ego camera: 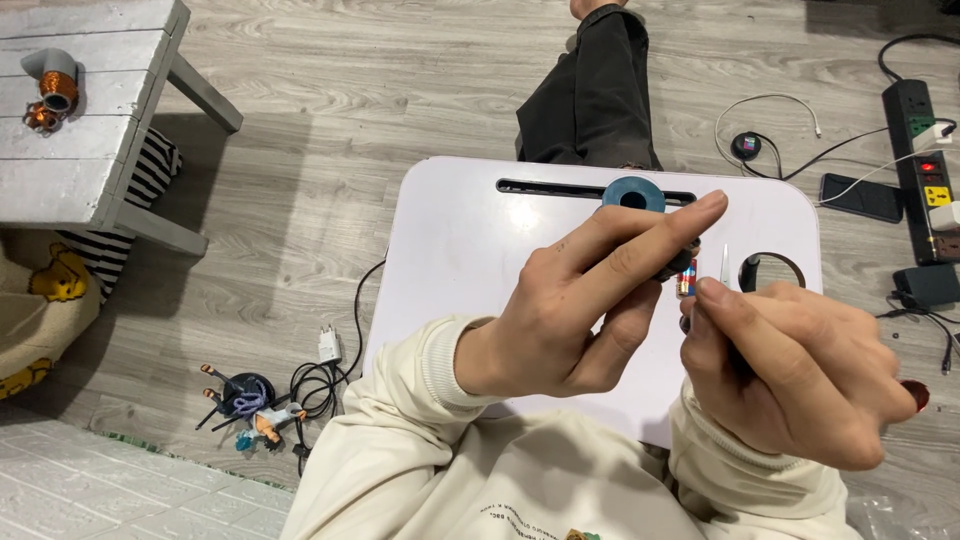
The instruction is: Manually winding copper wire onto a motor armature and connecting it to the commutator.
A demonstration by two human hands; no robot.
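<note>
My left hand [590, 310] is raised over the white lap table [470, 250], its thumb and fingers pinched on a small dark object [684, 266] that is mostly hidden; a red and blue part shows just below it. Close beside it on the right, my right hand [790, 370] is closed around a thin tool [724, 265] whose white pointed tip sticks up next to the dark object. A blue ring-shaped roll [633, 193] lies at the table's far edge, behind my left fingertips.
The table has a slot along its far edge and a round hole [775, 268] at the right. A black power strip [925, 150], a phone [860, 197] and cables lie on the floor at right. A grey bench [90, 120] stands top left; a figurine [245, 400] and white charger [328, 345] lie lower left.
</note>
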